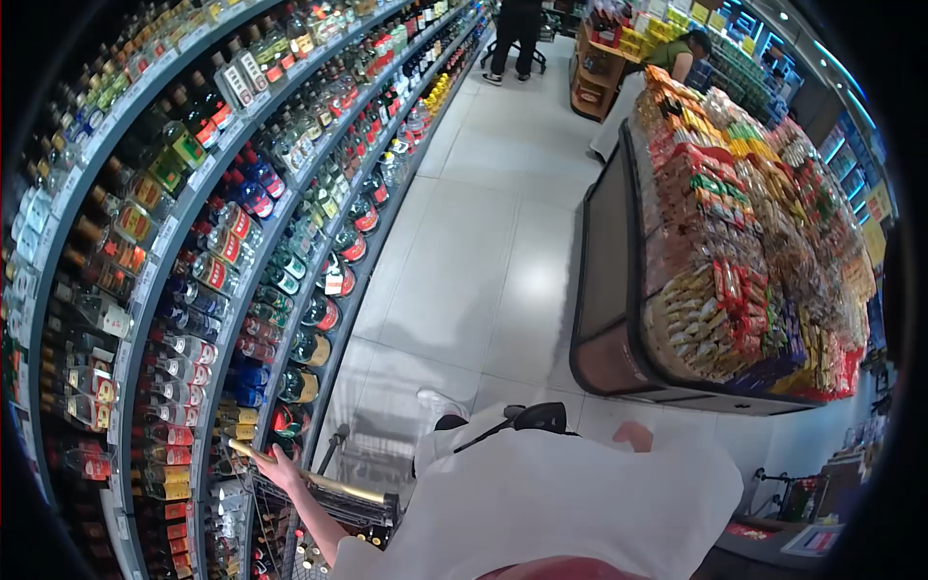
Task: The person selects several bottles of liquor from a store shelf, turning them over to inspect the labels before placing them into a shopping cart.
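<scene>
My left hand [280,469] is closed round the yellowish handle bar [343,486] of a metal shopping cart [372,507], close beside the bottle shelves. Dark-capped bottles [307,554] show at the cart's lower end. My right hand [634,436] is by my right side, low over the floor near the corner of the snack display; its fingers are too small and blurred to make out. A black bag or pouch [539,418] lies against the front of my white shirt.
Curved shelves [159,237] full of bottles line the left. A large display bin [611,280] heaped with packaged snacks stands at right. The tiled aisle [454,232] runs between them. One person in dark trousers [515,41] stands ahead; another in green [674,56] bends behind the bin.
</scene>
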Action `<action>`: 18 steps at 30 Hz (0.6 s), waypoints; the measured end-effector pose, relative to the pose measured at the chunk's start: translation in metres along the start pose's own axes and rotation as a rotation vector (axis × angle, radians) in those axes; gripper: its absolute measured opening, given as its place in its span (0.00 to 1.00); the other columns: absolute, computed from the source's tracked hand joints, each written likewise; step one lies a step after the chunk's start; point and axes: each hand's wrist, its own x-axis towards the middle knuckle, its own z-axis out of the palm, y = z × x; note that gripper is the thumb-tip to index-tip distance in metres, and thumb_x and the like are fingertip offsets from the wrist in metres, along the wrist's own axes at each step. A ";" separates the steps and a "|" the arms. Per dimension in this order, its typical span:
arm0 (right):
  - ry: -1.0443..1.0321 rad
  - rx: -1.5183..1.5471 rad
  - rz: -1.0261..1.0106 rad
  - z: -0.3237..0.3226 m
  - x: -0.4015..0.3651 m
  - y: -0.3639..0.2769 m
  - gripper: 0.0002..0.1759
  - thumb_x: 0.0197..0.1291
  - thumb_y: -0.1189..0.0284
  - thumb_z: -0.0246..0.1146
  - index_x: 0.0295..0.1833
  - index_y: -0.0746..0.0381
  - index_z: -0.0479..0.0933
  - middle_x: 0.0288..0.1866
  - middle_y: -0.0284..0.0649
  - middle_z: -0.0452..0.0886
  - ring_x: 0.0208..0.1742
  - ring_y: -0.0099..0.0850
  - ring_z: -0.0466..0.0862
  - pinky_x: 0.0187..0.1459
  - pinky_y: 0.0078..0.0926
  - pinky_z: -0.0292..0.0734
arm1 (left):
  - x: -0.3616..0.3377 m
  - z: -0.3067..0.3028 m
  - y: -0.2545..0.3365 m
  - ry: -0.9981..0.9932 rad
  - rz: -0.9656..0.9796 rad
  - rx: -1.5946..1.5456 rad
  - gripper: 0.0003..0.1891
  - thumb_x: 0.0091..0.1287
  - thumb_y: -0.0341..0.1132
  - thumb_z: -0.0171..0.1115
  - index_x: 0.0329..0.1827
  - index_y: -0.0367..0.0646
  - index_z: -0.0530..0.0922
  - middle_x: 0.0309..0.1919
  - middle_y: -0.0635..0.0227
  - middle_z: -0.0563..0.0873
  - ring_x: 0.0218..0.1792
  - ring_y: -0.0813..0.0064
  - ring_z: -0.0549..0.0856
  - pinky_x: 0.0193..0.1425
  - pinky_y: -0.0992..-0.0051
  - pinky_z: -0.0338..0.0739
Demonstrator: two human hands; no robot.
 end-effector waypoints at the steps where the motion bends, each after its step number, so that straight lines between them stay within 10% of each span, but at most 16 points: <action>1: -0.087 0.003 0.094 0.003 -0.004 -0.004 0.12 0.51 0.66 0.66 0.37 0.60 0.89 0.38 0.50 0.90 0.41 0.50 0.91 0.40 0.43 0.85 | 0.001 0.005 -0.001 -0.017 -0.028 -0.064 0.44 0.74 0.40 0.67 0.88 0.42 0.52 0.80 0.42 0.61 0.77 0.41 0.67 0.81 0.57 0.66; 11: -0.204 0.057 0.211 -0.077 0.288 -0.247 0.12 0.54 0.64 0.66 0.37 0.60 0.88 0.35 0.48 0.90 0.37 0.45 0.91 0.39 0.41 0.85 | -0.022 0.005 0.037 0.109 -0.244 0.003 0.52 0.70 0.36 0.67 0.90 0.44 0.41 0.79 0.40 0.64 0.74 0.39 0.73 0.77 0.54 0.70; 15: -0.260 -0.034 0.097 -0.091 0.385 -0.318 0.13 0.56 0.63 0.65 0.37 0.60 0.87 0.34 0.48 0.90 0.36 0.43 0.91 0.38 0.39 0.85 | -0.024 -0.005 0.063 0.122 -0.263 -0.016 0.51 0.69 0.33 0.67 0.89 0.44 0.42 0.71 0.42 0.71 0.41 0.47 0.89 0.50 0.54 0.85; 18: -0.325 -0.154 0.014 -0.092 0.461 -0.352 0.13 0.57 0.62 0.65 0.37 0.61 0.87 0.34 0.47 0.90 0.35 0.42 0.91 0.37 0.38 0.85 | -0.025 -0.008 0.074 0.130 -0.322 0.054 0.50 0.69 0.32 0.67 0.89 0.43 0.43 0.71 0.42 0.71 0.42 0.45 0.88 0.50 0.53 0.85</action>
